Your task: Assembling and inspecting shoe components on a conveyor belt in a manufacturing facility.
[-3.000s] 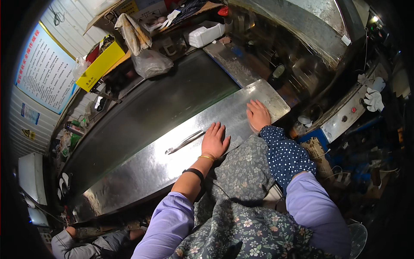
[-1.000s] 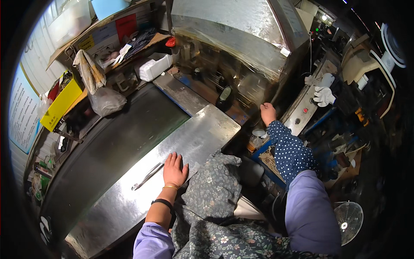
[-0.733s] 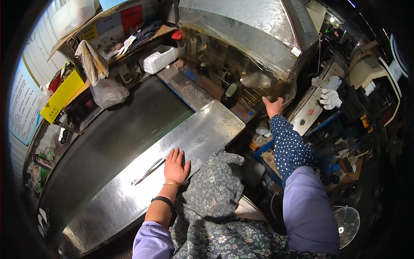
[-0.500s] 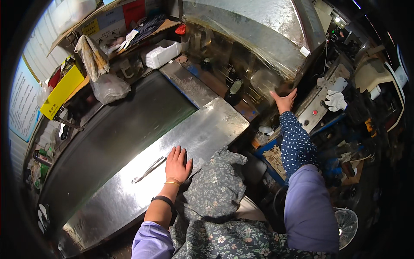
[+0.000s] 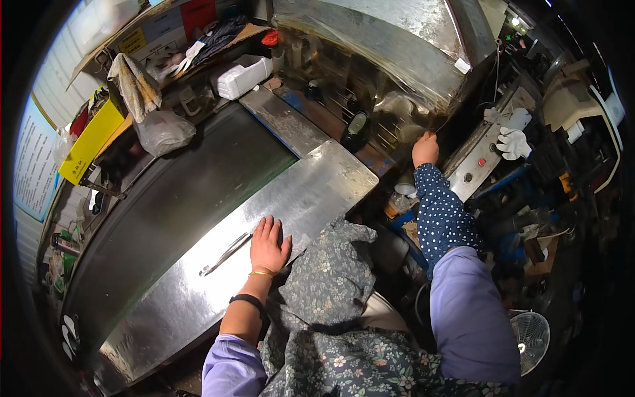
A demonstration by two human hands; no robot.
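Note:
My left hand [image 5: 268,243] lies flat on a shiny metal tabletop [image 5: 324,182], its fingers stretched out. Close by its fingertips rests a pair of metal tweezers [image 5: 225,254], untouched. Out at the right, my right hand [image 5: 425,149] reaches in under the edge of a metal hood hung with clear plastic sheeting [image 5: 397,76]. Its fingers are curled closed; whatever they grip is hidden, and the area just beyond is blurred. A dark conveyor belt [image 5: 178,192] runs along the far side of the tabletop.
A control panel with a red button [image 5: 481,162] and a white glove [image 5: 513,143] stand right of my right hand. A yellow box [image 5: 92,142], a hanging cloth [image 5: 135,89] and a white plastic container [image 5: 243,76] line the far left. A fan [image 5: 530,341] is at lower right.
My right hand has gone from spread fingers to a closed grip and shifted slightly left. My left hand stays flat on the tabletop; the whole view has shifted a little.

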